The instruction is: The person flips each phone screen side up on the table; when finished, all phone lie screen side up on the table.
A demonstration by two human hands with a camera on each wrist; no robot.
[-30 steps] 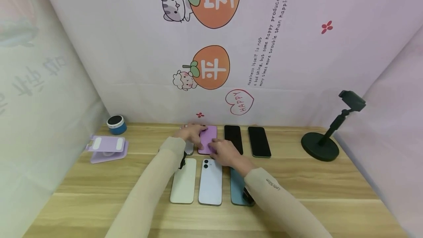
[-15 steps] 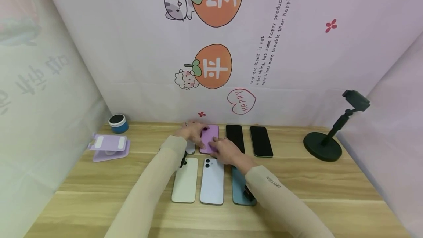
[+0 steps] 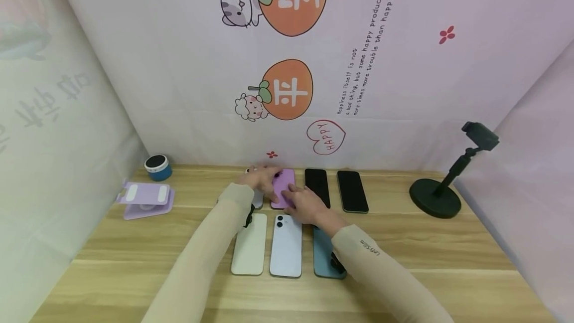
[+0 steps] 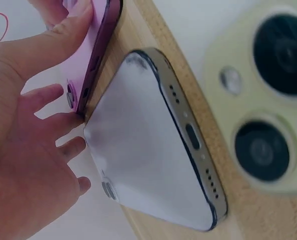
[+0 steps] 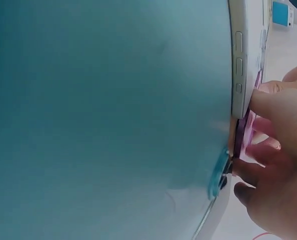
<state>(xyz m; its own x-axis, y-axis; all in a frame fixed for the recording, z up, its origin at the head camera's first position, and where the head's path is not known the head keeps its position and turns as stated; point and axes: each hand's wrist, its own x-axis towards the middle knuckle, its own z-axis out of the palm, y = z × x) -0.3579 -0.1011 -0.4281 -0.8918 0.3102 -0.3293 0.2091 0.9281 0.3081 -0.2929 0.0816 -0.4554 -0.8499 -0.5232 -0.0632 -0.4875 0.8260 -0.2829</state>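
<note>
A purple phone (image 3: 285, 179) lies back up in the far row, its cameras at the far end. My left hand (image 3: 260, 179) touches its left side; in the left wrist view the thumb (image 4: 74, 31) rests on its back, other fingers spread loosely near the camera end. From the other side my right hand (image 3: 307, 205) has its fingertips at the phone's right side and near end. A pale phone (image 4: 143, 135) lies back up under the left hand. In the right wrist view a teal phone (image 5: 113, 100) hides much, with the purple edge (image 5: 241, 135) behind it.
Two black-screened phones (image 3: 352, 191) lie right of the purple one. Nearer lie a cream phone (image 3: 249, 250), a pale blue phone (image 3: 286, 253) and the teal one under the right forearm. A lilac stand (image 3: 148, 201) and blue jar (image 3: 158, 168) stand left, a black stand (image 3: 437, 198) right.
Both hands stay at the purple phone, with only slight finger shifts. My right fingertips sit a little further over the phone. The head view has drifted slightly.
</note>
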